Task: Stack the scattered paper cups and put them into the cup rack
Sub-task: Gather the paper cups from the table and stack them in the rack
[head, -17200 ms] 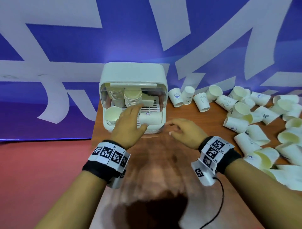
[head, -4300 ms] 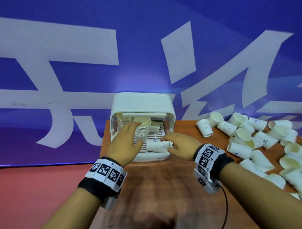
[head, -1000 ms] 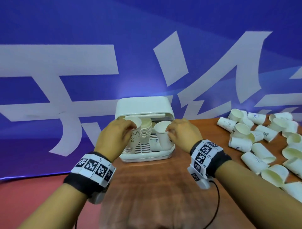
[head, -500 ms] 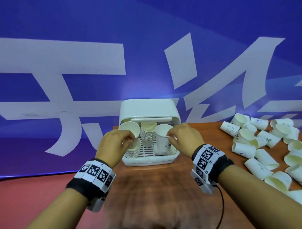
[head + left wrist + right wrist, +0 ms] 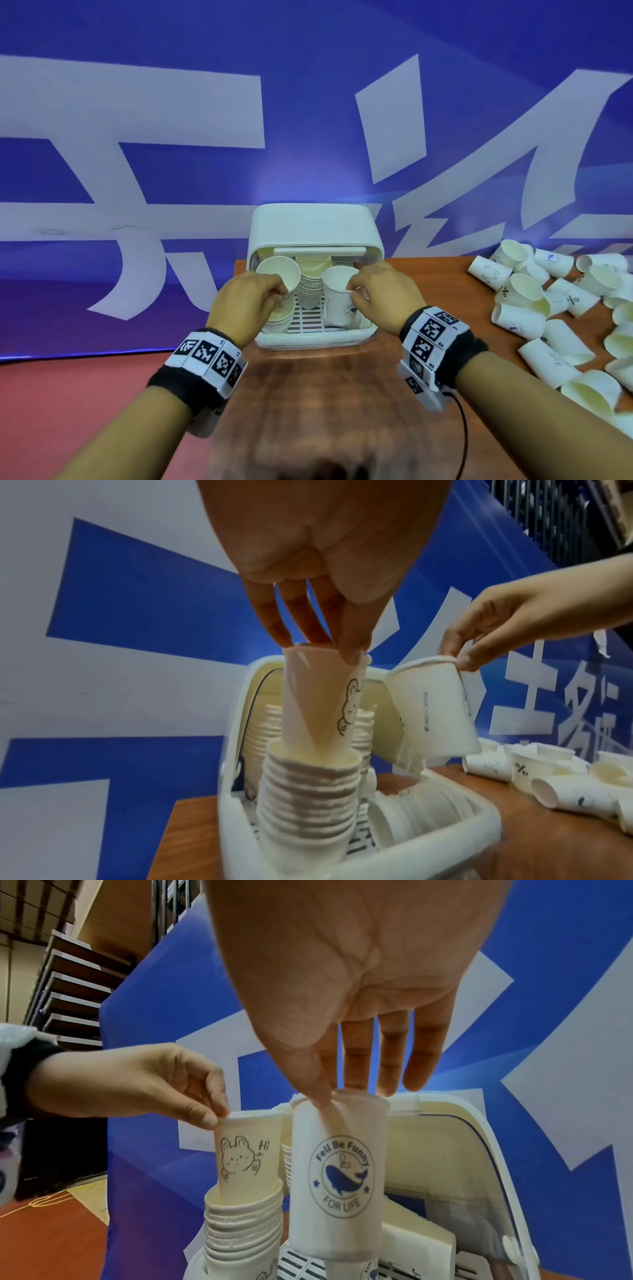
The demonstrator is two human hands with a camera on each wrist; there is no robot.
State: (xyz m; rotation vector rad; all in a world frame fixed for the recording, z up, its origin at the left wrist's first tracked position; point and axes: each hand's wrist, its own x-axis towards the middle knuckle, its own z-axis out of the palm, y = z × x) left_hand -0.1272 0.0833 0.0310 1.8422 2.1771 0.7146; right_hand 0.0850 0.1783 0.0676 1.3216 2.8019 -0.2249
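Observation:
The white cup rack (image 5: 315,222) stands open at the table's far edge. My left hand (image 5: 281,291) pinches the rim of a bunny-print paper cup (image 5: 318,702), tilted, with its bottom in the mouth of the front left stack (image 5: 308,799) in the rack. My right hand (image 5: 352,291) pinches the rim of a whale-print cup (image 5: 339,1177) with thumb and forefinger. It hangs upright over the rack's front right, above a cup lying on its side (image 5: 411,821). Another stack (image 5: 310,287) stands in the rack's middle.
Several loose paper cups (image 5: 548,308) lie scattered on the right of the brown table (image 5: 428,291). A blue and white banner (image 5: 308,102) hangs right behind the rack. Red floor (image 5: 85,394) shows past the table's left edge.
Both hands have lowered their cups toward the rack. The bunny cup has tilted and its bottom has gone into the front left stack. The whale cup has sunk a little.

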